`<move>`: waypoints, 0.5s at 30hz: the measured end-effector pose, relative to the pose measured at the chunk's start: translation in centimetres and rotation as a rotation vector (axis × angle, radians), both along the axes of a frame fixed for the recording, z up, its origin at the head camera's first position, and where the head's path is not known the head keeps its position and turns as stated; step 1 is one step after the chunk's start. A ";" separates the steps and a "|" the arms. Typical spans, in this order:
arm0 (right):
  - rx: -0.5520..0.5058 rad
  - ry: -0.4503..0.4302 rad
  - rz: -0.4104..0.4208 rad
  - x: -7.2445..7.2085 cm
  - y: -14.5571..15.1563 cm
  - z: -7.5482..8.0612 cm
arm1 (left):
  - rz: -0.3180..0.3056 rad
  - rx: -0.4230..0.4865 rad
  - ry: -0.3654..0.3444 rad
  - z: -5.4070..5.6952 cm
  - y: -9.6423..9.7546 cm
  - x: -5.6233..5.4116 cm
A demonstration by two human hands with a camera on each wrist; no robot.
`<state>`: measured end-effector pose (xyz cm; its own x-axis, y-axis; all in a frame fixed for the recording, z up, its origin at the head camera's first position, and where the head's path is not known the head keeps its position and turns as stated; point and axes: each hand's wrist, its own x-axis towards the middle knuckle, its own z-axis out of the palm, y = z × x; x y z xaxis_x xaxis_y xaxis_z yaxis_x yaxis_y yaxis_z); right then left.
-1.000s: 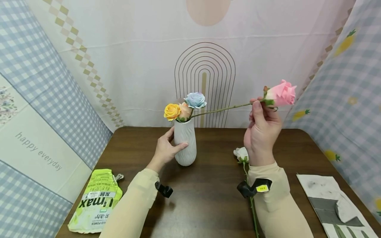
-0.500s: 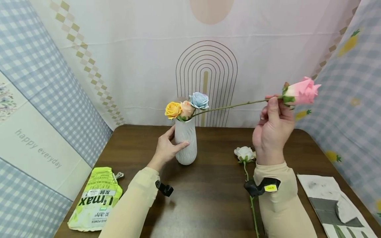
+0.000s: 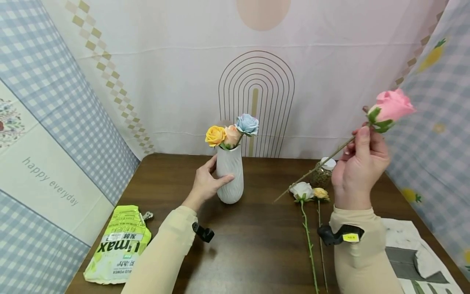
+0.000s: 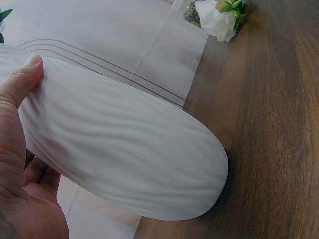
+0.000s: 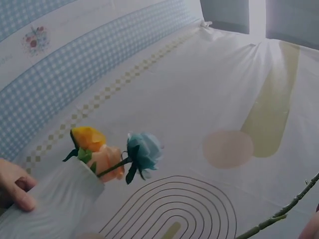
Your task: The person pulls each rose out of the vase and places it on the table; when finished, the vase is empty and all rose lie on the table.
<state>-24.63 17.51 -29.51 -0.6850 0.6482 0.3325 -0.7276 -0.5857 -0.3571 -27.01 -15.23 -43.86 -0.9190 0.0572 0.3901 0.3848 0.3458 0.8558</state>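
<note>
White vase (image 3: 230, 175) gripped by your left hand (image 3: 207, 183), you pinch a pink rose (image 3: 393, 107) outside it with your right hand (image 3: 361, 165); arranging looks midway, three roses (image 3: 232, 136) standing inside, two loose roses (image 3: 302, 190) on the table (image 3: 249, 253).

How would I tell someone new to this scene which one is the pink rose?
Find the dark wooden table, then the right hand raised over its right side. It pinches the pink rose by the stem, just below the bloom. No other flower is pink or held: the white rose lies on the table, the blue rose sits in the white vase.
</note>
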 end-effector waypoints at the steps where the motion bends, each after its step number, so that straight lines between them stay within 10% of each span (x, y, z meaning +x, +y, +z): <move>1: 0.014 -0.008 0.003 -0.1 -0.1 -0.4 | 0.000 -0.001 -0.002 0.0 0.0 -0.1; 15: 0.242 -0.047 0.007 0.0 -2.5 -6.4 | -0.008 -0.028 0.000 3.3 0.7 2.5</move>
